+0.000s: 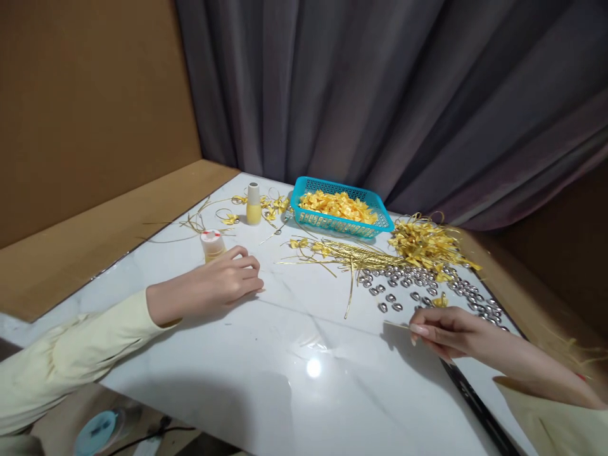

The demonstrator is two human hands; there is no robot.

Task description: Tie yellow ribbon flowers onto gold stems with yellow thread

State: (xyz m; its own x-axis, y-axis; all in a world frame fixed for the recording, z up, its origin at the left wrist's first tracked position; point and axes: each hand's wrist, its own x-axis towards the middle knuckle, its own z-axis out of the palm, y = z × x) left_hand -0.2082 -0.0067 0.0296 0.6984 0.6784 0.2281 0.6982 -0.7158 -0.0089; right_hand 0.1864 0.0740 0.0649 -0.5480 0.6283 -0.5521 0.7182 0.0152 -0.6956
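My left hand (232, 277) lies on the white table with its fingers bent, loosely apart and pointing right; I see nothing held in it. Just behind it stands a small jar (212, 244) with a whitish, red-marked top, partly hidden by the hand. My right hand (441, 329) is closed in a pinch on a thin gold wire (397, 325), whose free end points left. Right behind that hand a yellow ribbon piece (441, 300) shows; I cannot tell whether it is joined to the wire. Silver rings (415, 296) lie scattered beyond my right hand.
A blue basket (327, 223) of yellow ribbon pieces stands at the back. Before it lies a bundle of gold wires (365, 254), with a pile of yellow ribbon wires (425, 244) to the right. A yellow bottle (253, 206) stands back left. A black strip (475, 405) runs front right.
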